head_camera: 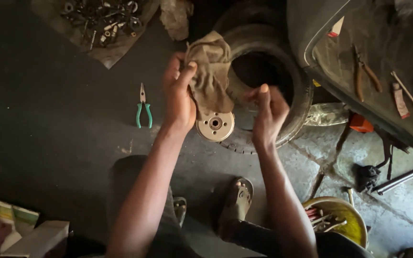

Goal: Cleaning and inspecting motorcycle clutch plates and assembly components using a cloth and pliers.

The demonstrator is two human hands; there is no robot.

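Nearest the camera, the person's sandalled foot (236,203) rests on the concrete floor (48,143), and beside it to the right a yellow bowl (354,224) holds loose tools and sticks, kept close to the seat. At the lower left corner lie some cardboard boxes (20,229).

Above the knees, both hands work at chest height over the floor. The left hand (179,98) has its grip clamped on a brown rag (211,71), thumb pressed over the cloth's top so the fabric drapes down over a round metal hub (215,126), a flanged disc with a centre bore and small bolt holes. The hub hangs at the lower edge of the rag, its flat face turned toward the camera, seemingly held through the cloth so the rag can rub its surface. The right hand (268,107) has fingers curled together at the rag's right side; what exactly it pinches is hidden, so I cannot tell whether it grips the cloth or the hub's rim.

Left of the hands, green-handled pliers (143,107) lie on the floor, within arm's reach. Just behind the hands lies a rubber tyre (283,62) flat on the floor. Farther off, a heap of nuts and bolts (101,19) sits on a sheet, and at right, orange-handled pliers (366,71) rest on a dark panel (340,52).
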